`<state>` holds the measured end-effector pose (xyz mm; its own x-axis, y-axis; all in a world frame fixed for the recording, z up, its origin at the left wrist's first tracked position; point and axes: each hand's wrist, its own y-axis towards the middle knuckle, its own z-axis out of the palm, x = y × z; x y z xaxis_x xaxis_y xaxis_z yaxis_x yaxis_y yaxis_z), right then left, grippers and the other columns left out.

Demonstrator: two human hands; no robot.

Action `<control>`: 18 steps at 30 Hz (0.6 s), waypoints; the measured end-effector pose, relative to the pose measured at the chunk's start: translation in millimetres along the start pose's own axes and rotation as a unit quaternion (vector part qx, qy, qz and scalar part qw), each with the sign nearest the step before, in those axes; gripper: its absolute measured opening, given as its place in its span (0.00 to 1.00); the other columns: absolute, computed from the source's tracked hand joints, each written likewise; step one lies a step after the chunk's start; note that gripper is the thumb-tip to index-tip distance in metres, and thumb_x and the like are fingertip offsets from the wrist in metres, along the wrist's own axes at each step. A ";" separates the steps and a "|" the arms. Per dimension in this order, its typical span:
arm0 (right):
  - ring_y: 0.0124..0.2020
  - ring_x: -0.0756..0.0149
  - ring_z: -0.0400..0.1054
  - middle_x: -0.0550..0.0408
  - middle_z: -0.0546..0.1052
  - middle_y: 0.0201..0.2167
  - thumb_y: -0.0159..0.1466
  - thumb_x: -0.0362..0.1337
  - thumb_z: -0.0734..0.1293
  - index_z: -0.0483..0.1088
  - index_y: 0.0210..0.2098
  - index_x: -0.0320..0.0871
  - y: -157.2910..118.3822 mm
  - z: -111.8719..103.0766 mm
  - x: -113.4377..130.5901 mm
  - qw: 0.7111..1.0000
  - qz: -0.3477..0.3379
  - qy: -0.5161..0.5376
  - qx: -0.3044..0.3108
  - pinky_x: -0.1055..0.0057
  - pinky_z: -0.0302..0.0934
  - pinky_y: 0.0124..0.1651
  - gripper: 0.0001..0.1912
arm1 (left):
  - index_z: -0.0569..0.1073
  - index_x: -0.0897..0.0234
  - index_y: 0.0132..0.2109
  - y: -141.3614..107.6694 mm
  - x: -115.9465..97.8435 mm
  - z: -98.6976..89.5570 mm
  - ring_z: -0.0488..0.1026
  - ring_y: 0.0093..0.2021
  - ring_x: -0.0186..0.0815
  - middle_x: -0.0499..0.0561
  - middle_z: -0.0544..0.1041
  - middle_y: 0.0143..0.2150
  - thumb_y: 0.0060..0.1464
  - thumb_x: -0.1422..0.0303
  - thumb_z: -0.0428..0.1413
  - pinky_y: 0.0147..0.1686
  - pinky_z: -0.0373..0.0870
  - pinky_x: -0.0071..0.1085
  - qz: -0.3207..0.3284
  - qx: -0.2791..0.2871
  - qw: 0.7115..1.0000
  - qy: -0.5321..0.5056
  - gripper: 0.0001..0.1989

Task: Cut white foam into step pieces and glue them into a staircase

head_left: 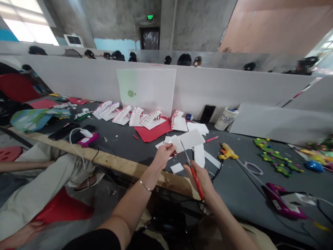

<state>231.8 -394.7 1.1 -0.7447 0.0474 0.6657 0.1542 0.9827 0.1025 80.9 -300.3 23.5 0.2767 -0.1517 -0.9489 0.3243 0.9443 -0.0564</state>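
My left hand pinches the near edge of a white foam sheet above the grey tabletop. My right hand grips a pair of red-handled scissors. Their metal blades point up and to the left, with the tips reaching the lower edge of the foam sheet. Several white foam offcuts lie on the table beneath my hands. A thin bangle circles my left wrist.
White foam stair models on red and white card stand at the back, before a white board. A yellow glue gun and a pink glue gun lie right. A co-worker's leg sits left of the wooden table edge.
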 end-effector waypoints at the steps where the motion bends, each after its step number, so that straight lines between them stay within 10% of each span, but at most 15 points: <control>1: 0.25 0.56 0.70 0.52 0.73 0.21 0.62 0.59 0.54 0.65 0.33 0.49 0.2 -0.1 -0.8 1.000 -0.002 -0.003 0.001 0.69 0.57 0.29 0.22 | 0.78 0.66 0.31 -0.5 -1.0 -0.2 0.76 0.29 0.34 0.52 0.80 0.29 0.42 0.54 0.66 0.28 0.63 0.25 0.002 0.003 1.000 0.003 0.18; 18: 0.21 0.61 0.66 0.56 0.71 0.18 0.63 0.58 0.56 0.62 0.30 0.50 0.1 -10.6 3.1 1.000 -0.011 -0.002 -0.019 0.70 0.54 0.28 0.19 | 0.78 0.66 0.30 -5.4 -2.6 8.1 0.73 0.28 0.34 0.50 0.78 0.27 0.45 0.52 0.64 0.31 0.65 0.28 0.029 0.032 0.999 0.023 0.19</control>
<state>236.4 -396.4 11.0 -0.7504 0.0260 0.6604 0.1616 0.9761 0.1451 85.7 -307.3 28.8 0.2564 -0.0819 -0.9631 0.3667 0.9301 0.0186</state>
